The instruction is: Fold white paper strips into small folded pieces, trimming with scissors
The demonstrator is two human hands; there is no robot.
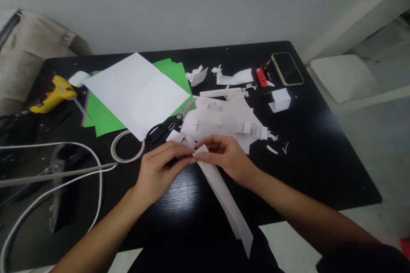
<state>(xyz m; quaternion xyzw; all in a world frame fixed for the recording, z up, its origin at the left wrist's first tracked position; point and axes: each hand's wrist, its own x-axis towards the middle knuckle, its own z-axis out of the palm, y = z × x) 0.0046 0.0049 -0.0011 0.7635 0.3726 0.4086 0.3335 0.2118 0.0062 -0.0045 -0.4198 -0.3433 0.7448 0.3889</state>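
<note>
A long folded strip of white paper [221, 190] hangs from my fingers down past the table's front edge. My right hand [229, 158] is closed on its upper end, thumb on top and fingers behind. My left hand [166, 166] pinches the tip of the same end, thumb and fingertips together. Just beyond my hands lies a cut white paper piece [221, 119] with small folded tabs on it. Scissors [169, 123] with black handles rest partly open, their blades pointing toward that piece. Beside my left hand lies a roll of tape [128, 146].
White sheets [137, 94] lie over green paper [104, 119] at the back left. A yellow glue gun [54, 94] and a white cable [101, 179] occupy the left side. Pliers [57, 187] lie nearby. A red lighter [261, 77], a phone [287, 68] and paper scraps [235, 77] sit at the back right.
</note>
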